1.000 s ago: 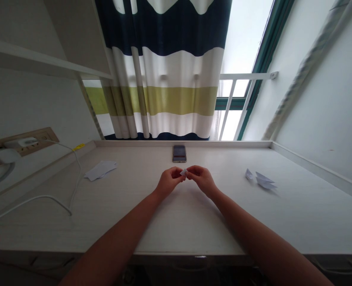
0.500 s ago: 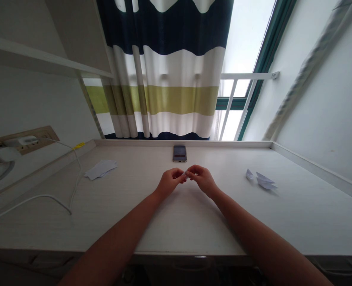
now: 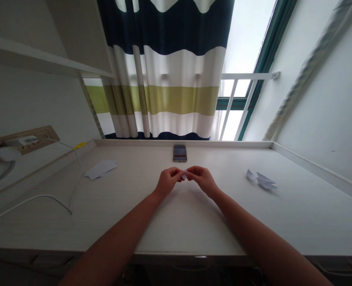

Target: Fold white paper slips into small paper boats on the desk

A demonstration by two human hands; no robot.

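Note:
A small folded piece of white paper (image 3: 185, 174) is pinched between my two hands above the middle of the desk (image 3: 190, 222). My left hand (image 3: 170, 178) grips its left side with thumb and fingers. On its right side, my right hand (image 3: 202, 177) closes thumb and fingertips. Fingers cover much of the paper, so its full shape is hidden. Folded paper pieces, a small one (image 3: 250, 175) and a larger pointed one (image 3: 265, 181), rest on the desk to the right. At the left lies a stack of white paper sheets (image 3: 101, 169).
A phone (image 3: 179, 153) lies beyond my hands near the desk's back ledge. A white cable (image 3: 78, 174) runs from the wall socket strip (image 3: 45, 139) across the left of the desk. Raised edges border the back and sides, with a curtain (image 3: 176, 99) behind.
The paper between my fingers has turned and now shows a flatter, pointed face. Both hands have shifted only slightly; the things on the desk lie as before.

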